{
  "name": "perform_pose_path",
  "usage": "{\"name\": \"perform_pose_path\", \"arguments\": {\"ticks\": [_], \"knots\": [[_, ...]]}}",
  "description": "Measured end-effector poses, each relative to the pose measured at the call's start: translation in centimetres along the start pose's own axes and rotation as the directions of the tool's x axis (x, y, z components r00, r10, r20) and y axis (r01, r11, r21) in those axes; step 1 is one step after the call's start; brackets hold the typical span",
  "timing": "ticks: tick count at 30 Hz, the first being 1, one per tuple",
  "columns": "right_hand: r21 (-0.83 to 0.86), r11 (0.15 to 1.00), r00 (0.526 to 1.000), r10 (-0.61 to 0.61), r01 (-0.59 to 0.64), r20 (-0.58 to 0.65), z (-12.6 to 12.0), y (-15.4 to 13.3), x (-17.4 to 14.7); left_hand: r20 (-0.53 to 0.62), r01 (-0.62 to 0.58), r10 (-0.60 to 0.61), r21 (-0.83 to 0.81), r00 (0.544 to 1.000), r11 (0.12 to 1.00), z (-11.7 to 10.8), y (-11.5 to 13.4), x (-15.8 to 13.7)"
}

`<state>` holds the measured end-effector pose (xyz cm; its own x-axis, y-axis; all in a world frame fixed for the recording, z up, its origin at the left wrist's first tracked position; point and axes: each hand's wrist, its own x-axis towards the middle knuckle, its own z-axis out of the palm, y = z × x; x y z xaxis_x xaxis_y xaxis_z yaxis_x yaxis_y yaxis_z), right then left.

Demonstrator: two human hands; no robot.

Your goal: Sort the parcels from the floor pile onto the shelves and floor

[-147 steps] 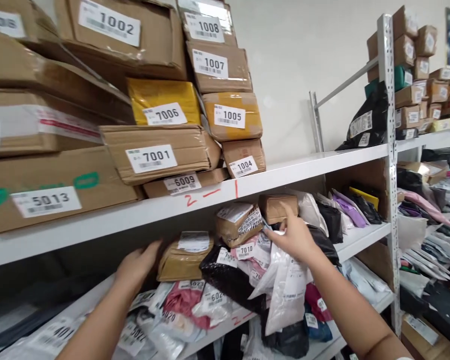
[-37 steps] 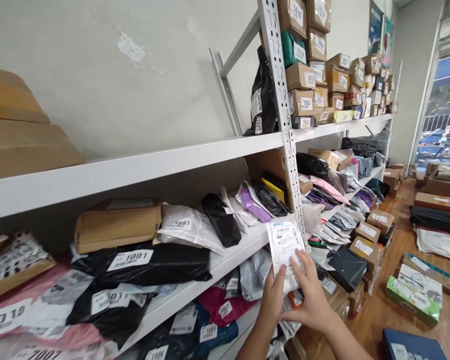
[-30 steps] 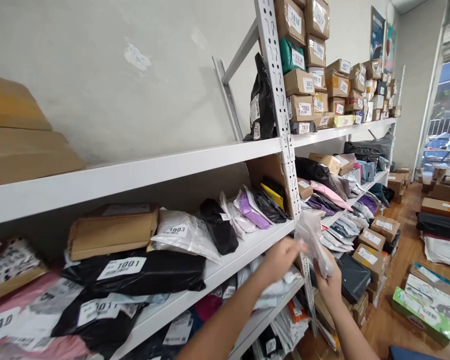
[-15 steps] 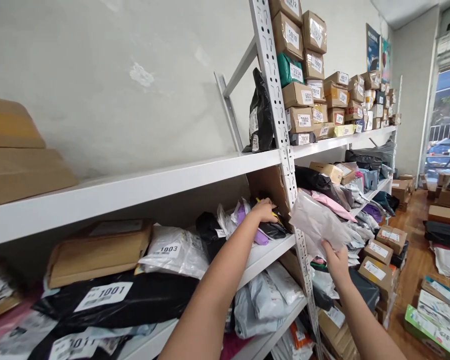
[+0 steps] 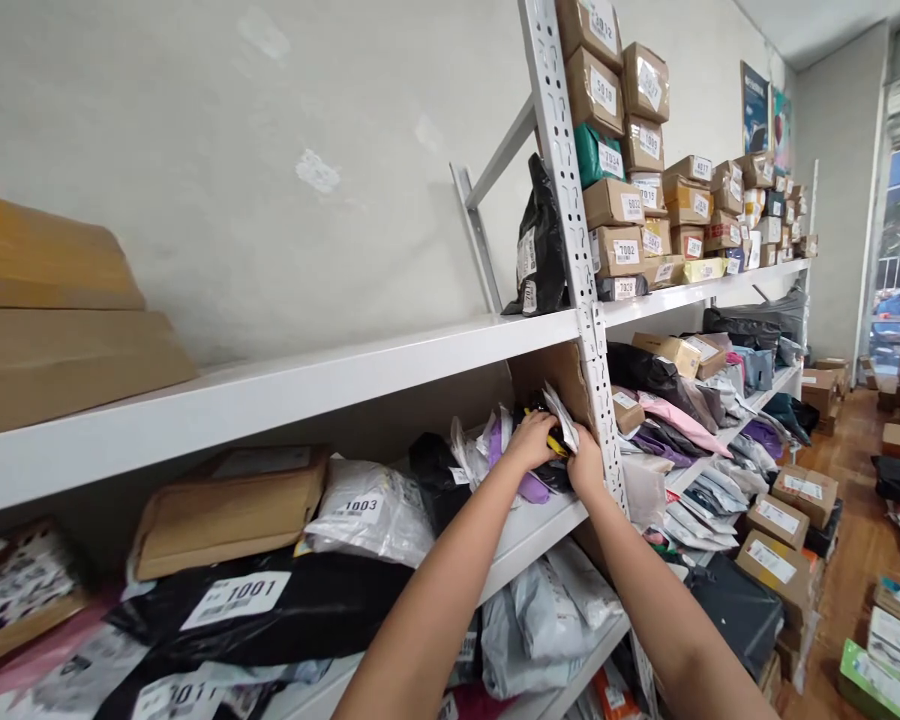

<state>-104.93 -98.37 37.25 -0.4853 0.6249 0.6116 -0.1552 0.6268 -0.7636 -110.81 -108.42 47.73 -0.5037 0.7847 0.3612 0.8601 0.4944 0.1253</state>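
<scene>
My left hand [image 5: 534,440] reaches into the middle shelf, its fingers curled over a black-and-yellow package [image 5: 556,446] near the cardboard divider. Close beside it, my right hand [image 5: 586,466] grips a pale grey mailer bag [image 5: 562,416], held upright and seen almost edge-on between the two hands. The fingertips of my right hand are partly hidden. Just left of my hands lie a purple-and-clear plastic package [image 5: 499,440] and a black bag [image 5: 431,465]. A white bag labelled 1003 [image 5: 371,510] rests farther left.
A perforated metal post [image 5: 592,400] stands right beside my right hand. The upper shelf edge [image 5: 390,362] runs above my hands. A long black bag labelled 1001 [image 5: 270,600] lies at front left. Right of the post, bags and numbered boxes [image 5: 619,250] fill another rack.
My right hand has brought the pale grey mailer bag leftward past the post to my left hand, turning it edge-on. My left hand stays at the same packages. The view has shifted slightly.
</scene>
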Motion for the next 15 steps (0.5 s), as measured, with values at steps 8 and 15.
{"name": "perform_pose_path", "arguments": {"ticks": [8, 15], "knots": [[0.202, 0.979, 0.999, -0.013, 0.022, -0.05, 0.6, 0.1, 2.4, 0.138, 0.077, -0.101, 0.164, 0.985, 0.983, 0.1, 0.4, -0.9], [0.031, 0.999, 1.0, 0.027, -0.027, -0.004, 1.9, 0.9, 5.4, 0.192, 0.076, -0.143, 0.319, 0.971, 0.945, 1.2, 0.9, -2.2]]}}
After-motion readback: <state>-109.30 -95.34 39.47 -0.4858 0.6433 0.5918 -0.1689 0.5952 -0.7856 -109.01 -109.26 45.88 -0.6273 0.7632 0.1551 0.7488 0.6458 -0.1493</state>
